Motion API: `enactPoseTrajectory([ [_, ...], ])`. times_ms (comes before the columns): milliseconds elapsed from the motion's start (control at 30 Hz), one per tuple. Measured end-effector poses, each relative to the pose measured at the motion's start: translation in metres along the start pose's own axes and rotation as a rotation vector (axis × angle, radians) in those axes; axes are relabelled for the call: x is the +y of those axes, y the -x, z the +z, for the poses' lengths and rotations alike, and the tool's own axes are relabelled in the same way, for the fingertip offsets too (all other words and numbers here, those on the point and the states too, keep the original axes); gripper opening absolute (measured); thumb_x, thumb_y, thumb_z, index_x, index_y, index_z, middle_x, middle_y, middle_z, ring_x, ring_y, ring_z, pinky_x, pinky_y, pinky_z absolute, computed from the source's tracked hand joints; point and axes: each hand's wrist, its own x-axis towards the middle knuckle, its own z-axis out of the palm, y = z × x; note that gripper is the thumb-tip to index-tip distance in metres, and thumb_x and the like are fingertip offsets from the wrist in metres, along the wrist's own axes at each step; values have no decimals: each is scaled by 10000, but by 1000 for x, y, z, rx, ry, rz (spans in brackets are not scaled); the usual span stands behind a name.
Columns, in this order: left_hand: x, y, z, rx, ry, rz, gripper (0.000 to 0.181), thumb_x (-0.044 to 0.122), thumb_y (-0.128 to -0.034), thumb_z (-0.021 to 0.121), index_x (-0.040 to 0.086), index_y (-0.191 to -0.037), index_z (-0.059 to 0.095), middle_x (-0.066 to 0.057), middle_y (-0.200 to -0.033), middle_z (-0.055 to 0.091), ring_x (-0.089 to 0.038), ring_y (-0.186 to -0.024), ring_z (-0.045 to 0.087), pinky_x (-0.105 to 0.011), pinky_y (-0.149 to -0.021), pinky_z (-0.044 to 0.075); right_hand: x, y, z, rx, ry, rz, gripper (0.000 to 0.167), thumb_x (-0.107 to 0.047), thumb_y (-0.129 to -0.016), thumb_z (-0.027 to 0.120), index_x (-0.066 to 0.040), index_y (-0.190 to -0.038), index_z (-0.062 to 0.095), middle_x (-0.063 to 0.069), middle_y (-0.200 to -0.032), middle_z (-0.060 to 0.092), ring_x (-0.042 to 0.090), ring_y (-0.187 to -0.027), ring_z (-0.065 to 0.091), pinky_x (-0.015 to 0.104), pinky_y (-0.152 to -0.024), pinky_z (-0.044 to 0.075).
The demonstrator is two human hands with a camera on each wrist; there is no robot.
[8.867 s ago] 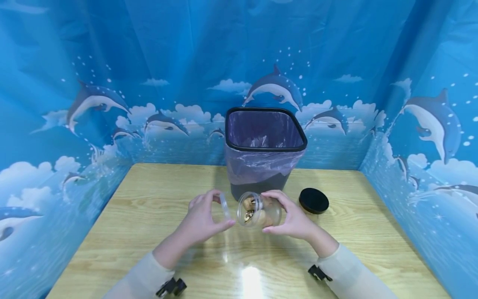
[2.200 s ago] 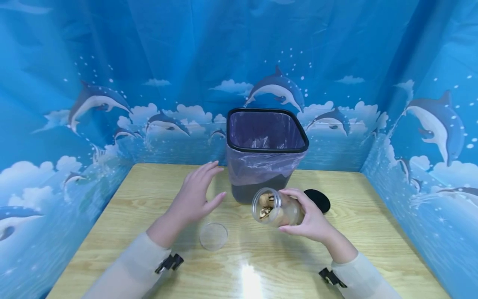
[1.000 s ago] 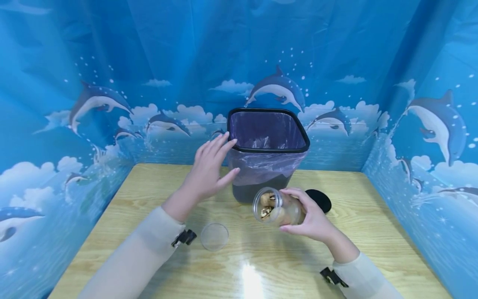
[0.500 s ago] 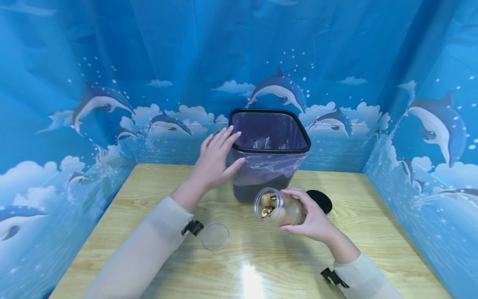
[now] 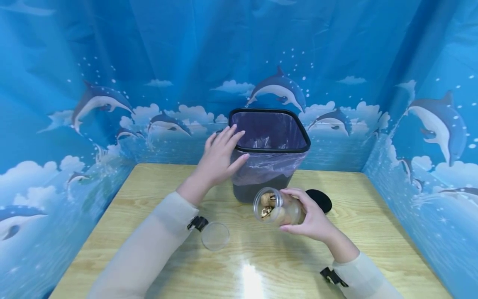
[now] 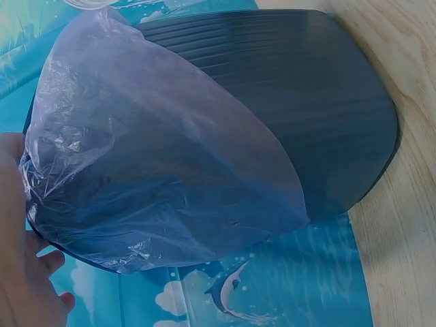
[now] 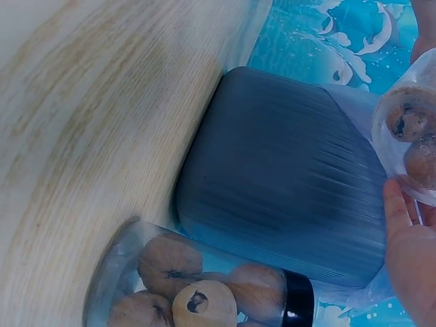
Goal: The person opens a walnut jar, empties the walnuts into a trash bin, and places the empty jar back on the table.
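A: What just changed?

B: Left grip. Went from above the worktop, near the clear lid, up to the bin. Now at the rim's near-left corner, fingers reaching over the black edge in the head view.

A: Holding the bin?

B: Doesn't look like it. Fingers extended, thumb apart, nothing in them. Can't tell if fingertips touch the rim or just hover.

A: And the right?

B: Right grip clamped round the jar, thumb one side, fingers the other. Hardly moved in the last second.

A: Where's the jar?

B: In front of the bin's lower wall, tipped on its side, mouth toward the left and uncovered. Walnuts inside, at least one cracked. Gap to the bin unclear.

A: Lid?

B: Was in the left grip about nine seconds back; now flat on the worktop. So my read: left is free, walnuts are exposed, none visibly out.

A: Anything else nearby?

B: Second jar, walnuts in it, black cap on, upright beside the bin per the right wrist view. Neither grip is on it. Bin has a purple bag folded over its rim.
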Motion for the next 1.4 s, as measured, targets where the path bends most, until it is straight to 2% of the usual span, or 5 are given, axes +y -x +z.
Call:
enactPoseTrajectory([
  [267, 1, -3, 3, -27, -9, -34, 695, 612, -1016, 378, 224, -1586, 295, -45, -1670, 147, -275, -1528, 121, -562, -1204, 43, -2, -1, -1, 11, -6, -13, 918, 50, -615, 924, -48, -1420, 493, 50, -1348, 530, 83, -1211, 504, 160, -994, 403],
  [500, 3, -2, 3, -46, -12, -60, 697, 617, -1018, 360, 240, -1596, 265, -30, -1677, 106, -231, -1537, 53, -557, -1206, 52, -8, -1, -6, 29, -12, -17, 919, 55, -619, 920, -47, -1425, 491, 68, -1359, 521, 72, -1230, 500, 153, -1000, 409],
  [767, 4, -2, 2, -51, -35, -63, 699, 611, -1025, 344, 230, -1602, 247, -36, -1674, 128, -224, -1538, 48, -552, -1207, 47, -12, -4, -19, 39, -32, -33, 906, 98, -625, 896, -18, -1419, 474, -61, -1384, 532, 75, -1244, 516, 172, -1029, 404],
  [1067, 3, -2, 3, -57, -57, -58, 718, 622, -1024, 324, 226, -1611, 207, -40, -1674, 128, -253, -1536, 80, -558, -1205, 29, -17, -6, -34, 76, -35, -31, 936, 154, -596, 875, 22, -1420, 451, -66, -1384, 524, 78, -1223, 534, 180, -1014, 412],
  [1400, 3, -2, 4, -48, -53, -61, 706, 616, -1026, 326, 214, -1601, 245, -47, -1667, 164, -243, -1536, 83, -569, -1202, 48, -22, -12, -51, 122, 5, -98, 955, 232, -578, 839, 53, -1425, 436, -38, -1419, 502, 64, -1245, 524, 161, -1016, 403],
])
